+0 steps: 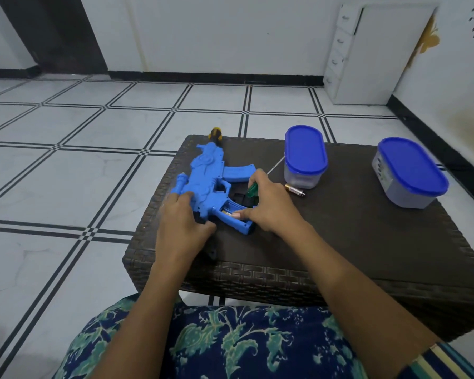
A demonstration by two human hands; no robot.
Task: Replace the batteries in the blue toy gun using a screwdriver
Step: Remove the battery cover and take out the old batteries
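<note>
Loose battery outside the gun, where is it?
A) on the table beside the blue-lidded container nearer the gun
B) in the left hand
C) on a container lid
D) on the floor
A: the battery lies on the table at the foot of that container.

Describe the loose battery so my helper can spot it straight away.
On the dark woven table, find the left blue-lidded tub. The battery lies on its side at its near foot: a small metallic cylinder with a gold end, the only loose one.
</note>
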